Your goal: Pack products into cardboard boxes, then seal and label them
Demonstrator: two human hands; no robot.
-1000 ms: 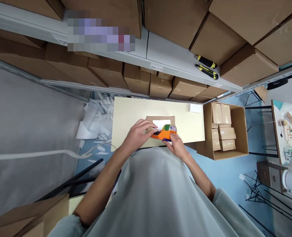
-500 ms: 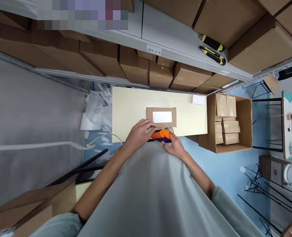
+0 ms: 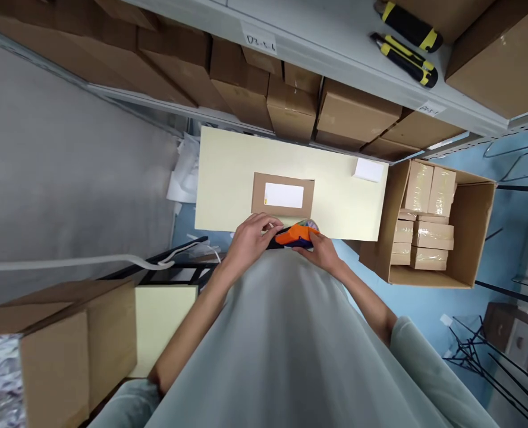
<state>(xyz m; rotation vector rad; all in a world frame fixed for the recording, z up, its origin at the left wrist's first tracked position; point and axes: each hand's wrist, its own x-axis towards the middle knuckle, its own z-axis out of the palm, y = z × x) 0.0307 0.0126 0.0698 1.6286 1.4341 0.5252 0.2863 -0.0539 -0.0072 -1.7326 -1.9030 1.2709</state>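
My right hand (image 3: 323, 252) is wrapped round an orange and dark blue tape dispenser (image 3: 296, 234), held close to my shirt at the table's near edge. Part of a tape roll (image 3: 309, 224) shows on its far side. At the dispenser's dark left end, my left hand (image 3: 254, 236) has thumb and fingers pinched together; what lies between them is too small to make out. Just beyond both hands, a flat brown cardboard box (image 3: 258, 196) with a white label (image 3: 284, 195) lies on the pale yellow table (image 3: 228, 160).
A small white box (image 3: 368, 170) sits at the table's back right. On the right, a large open carton (image 3: 462, 249) holds several taped boxes. Two utility knives (image 3: 407, 59) lie on the shelf (image 3: 326, 44) above rows of cartons. Another open carton (image 3: 56, 362) stands at lower left.
The head view has shifted, so the shelf and carton look nearer. Both hands stay at the dispenser, which is turned slightly, with more of its dark left end showing.
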